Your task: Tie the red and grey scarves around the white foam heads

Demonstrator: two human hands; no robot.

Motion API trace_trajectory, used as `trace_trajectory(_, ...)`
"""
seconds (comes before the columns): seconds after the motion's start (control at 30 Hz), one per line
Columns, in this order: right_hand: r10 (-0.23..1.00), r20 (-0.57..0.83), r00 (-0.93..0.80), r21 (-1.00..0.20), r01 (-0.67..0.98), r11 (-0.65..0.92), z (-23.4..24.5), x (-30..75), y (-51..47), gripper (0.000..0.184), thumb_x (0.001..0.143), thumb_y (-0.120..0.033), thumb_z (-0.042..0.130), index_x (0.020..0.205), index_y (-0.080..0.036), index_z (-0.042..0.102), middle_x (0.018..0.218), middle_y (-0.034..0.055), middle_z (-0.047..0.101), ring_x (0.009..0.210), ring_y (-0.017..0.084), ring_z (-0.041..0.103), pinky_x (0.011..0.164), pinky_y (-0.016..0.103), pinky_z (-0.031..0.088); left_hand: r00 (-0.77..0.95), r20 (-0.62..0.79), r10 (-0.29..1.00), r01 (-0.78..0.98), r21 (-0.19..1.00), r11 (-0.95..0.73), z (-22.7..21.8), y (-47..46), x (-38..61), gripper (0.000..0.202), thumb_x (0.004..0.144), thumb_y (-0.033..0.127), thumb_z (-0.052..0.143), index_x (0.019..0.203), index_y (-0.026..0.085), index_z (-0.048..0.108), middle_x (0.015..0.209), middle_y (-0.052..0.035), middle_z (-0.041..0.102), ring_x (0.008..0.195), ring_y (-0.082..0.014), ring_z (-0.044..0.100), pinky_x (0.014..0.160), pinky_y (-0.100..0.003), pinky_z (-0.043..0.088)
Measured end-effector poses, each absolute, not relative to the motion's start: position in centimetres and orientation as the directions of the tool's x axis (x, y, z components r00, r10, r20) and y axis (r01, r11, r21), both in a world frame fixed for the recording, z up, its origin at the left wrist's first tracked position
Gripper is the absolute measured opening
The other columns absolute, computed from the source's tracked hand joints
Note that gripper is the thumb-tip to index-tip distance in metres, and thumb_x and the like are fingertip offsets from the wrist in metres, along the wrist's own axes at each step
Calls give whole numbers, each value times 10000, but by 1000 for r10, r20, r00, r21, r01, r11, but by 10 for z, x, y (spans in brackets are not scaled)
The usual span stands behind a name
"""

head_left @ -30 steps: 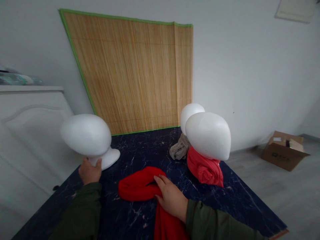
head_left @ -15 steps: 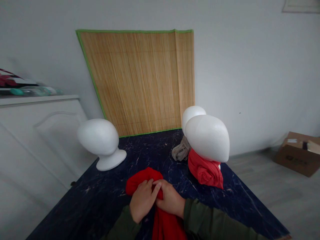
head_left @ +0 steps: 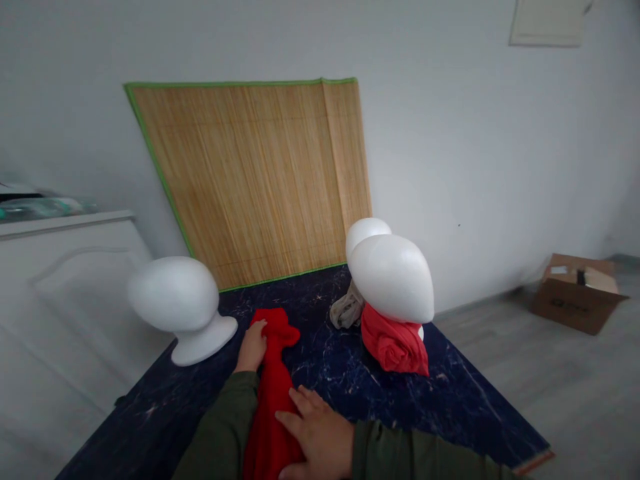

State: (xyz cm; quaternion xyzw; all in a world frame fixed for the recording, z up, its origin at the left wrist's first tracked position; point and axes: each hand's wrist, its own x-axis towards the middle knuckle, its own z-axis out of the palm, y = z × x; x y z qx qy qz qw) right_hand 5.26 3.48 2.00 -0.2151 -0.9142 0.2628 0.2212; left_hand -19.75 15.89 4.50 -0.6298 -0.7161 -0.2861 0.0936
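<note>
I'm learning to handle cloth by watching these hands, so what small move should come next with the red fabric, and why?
Probably the left hand should ease out the red fabric's far end while the right hand steadies the nearer part: that end looks bunched on the dark tabletop, beside the left fingers, and the right hand lies spread closer in.

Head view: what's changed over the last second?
The left hand let go of the white head on the left and is now at the far end of the red cloth. That end has moved away from the person; the trailing length has shifted left. The right hand has left the loop and lies spread on the nearer length. The white heads, pink cloth and grey cloth stayed put.
</note>
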Motion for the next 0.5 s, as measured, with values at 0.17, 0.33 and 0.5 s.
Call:
trace_trajectory(0.17, 480, 297, -826, -557, 258, 789, 17, 53, 45, 712, 791, -586, 527, 1342, -164, 365, 1401, 184, 274, 1299, 344, 202, 1046, 487, 233, -218, 593, 775, 965, 251, 79, 58, 149, -196, 419, 843, 280, 341, 1175, 53, 457, 1301, -209, 436, 1242, -309, 357, 1040, -490, 248)
trace_trajectory(0.33, 446, 298, -844, -536, 239, 810, 23, 52, 43, 644, 813, -588, 494, 1310, -185, 415, 1380, 160, 327, 1282, 354, 240, 1026, 550, 219, 9, 371, 929, 982, 173, -79, 31, 148, -181, 357, 777, 393, 508, 1041, 173, 602, 1146, -95, 615, 1112, -233, 527, 985, -360, 371)
trace_trajectory(0.5, 412, 400, -819, -449, 217, 867, 27, 51, 57, 376, 865, -381, 505, 1140, -131, 562, 1143, 122, 560, 1097, 242, 490, 980, 343, 355, -80, 397, 915, 983, 183, 7, 35, 146, -196, 391, 814, 276, 423, 1131, 77, 537, 1238, -208, 527, 1187, -312, 456, 986, -497, 339)
